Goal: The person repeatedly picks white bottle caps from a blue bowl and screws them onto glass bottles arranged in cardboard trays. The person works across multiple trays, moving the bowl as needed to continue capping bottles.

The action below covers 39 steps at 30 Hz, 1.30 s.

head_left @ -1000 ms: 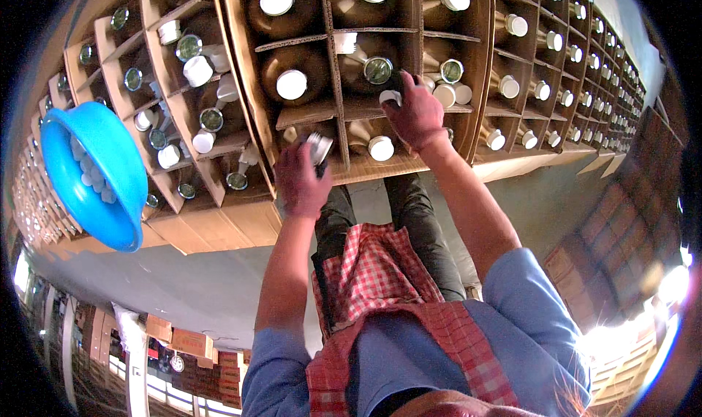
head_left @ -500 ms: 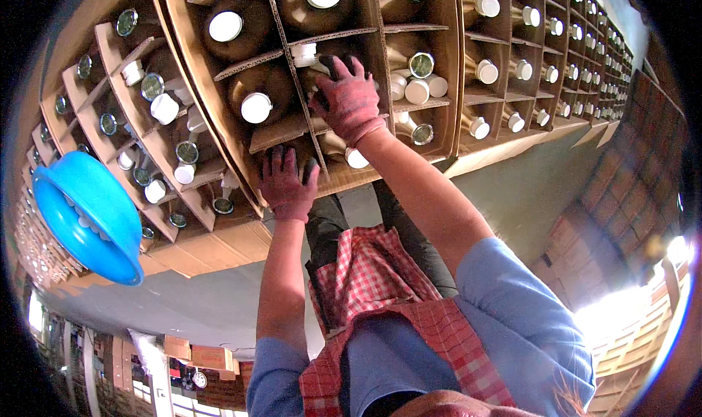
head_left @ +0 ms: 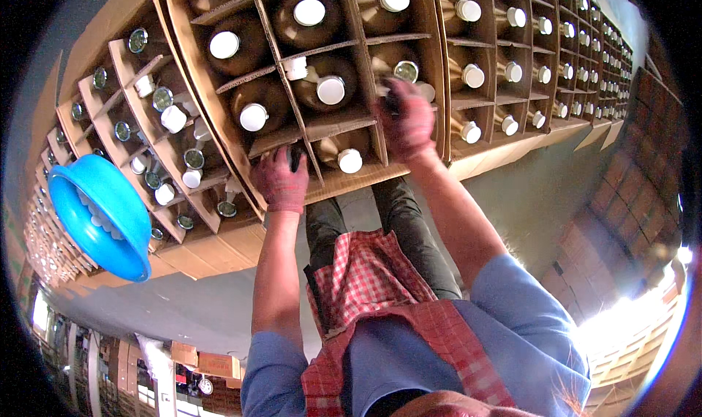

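Both my hands wear red gloves with dark fingertips. My left hand (head_left: 281, 181) rests at the near left of the divided cardboard box (head_left: 398, 170), its fingers apart over the cardboard. My right hand (head_left: 407, 121) is blurred over the box's right column, fingers bent down beside an uncapped bottle (head_left: 406, 71). A loose white cap (head_left: 425, 91) shows behind that hand; whatever is in its fingers is hidden. In the middle cell stands a bottle with a white cap (head_left: 330, 90), another loose cap (head_left: 295, 67) beside its shoulder. Nearest me, a capped bottle (head_left: 349, 160) leans in its cell.
A blue basin (head_left: 110, 220) holding white caps sits on the boxes to the left. In the left box (head_left: 201, 252) are uncapped bottles and loose caps. Rows of boxed, white-capped bottles (head_left: 473, 76) run off to the right. Brown cartons (head_left: 607, 220) are stacked far right.
My right hand has moved right, from the middle cell to the right column. The capped bottle it covered now shows. My left hand stays by the near left cell. The view has shifted slightly.
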Each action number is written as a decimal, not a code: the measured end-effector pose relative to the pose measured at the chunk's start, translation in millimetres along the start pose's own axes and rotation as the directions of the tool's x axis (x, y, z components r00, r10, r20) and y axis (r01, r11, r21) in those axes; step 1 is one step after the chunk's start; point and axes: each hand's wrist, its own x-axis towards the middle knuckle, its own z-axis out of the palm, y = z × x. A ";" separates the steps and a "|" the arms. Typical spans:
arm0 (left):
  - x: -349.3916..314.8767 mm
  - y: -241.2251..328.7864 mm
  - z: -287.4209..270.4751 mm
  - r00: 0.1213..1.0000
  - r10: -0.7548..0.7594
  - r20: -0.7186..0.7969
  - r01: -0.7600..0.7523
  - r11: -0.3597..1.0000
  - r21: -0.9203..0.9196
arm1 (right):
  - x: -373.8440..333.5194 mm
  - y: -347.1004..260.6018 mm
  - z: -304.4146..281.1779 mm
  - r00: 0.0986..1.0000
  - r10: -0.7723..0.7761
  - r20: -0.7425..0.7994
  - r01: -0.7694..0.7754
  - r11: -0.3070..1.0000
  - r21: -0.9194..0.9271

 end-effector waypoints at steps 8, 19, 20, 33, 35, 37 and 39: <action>78.2 168.2 28.6 0.900 0.303 0.315 -0.272 0.952 -0.140 | -0.2 74.9 14.6 0.890 0.338 0.306 -0.118 0.818 -0.563; 95.3 167.4 25.3 0.803 0.352 0.480 -0.344 0.933 -0.107 | -49.9 87.6 -16.4 0.916 0.401 0.005 -0.332 0.751 0.571; 94.3 163.6 31.6 0.821 0.348 0.453 -0.341 0.935 -0.100 | -66.5 85.8 -20.5 0.960 0.280 0.007 -0.258 0.874 0.412; 96.0 174.0 29.8 0.809 0.309 0.500 -0.263 0.951 -0.162 | -85.5 53.9 32.7 0.772 0.635 -0.037 -0.631 0.771 0.079; 94.5 171.2 33.8 0.833 0.361 0.420 -0.294 0.931 -0.218 | -86.4 75.1 37.6 0.835 0.543 -0.087 -0.548 0.836 -0.043; 86.0 155.8 33.7 0.870 0.413 0.269 -0.284 0.867 -0.409 | -91.6 85.5 42.4 0.889 0.440 -0.130 -0.455 0.881 -0.131; 67.5 139.8 26.9 0.915 0.404 0.018 -0.311 0.730 -0.608 | -86.8 78.6 40.0 0.893 0.444 -0.072 -0.449 0.881 -0.147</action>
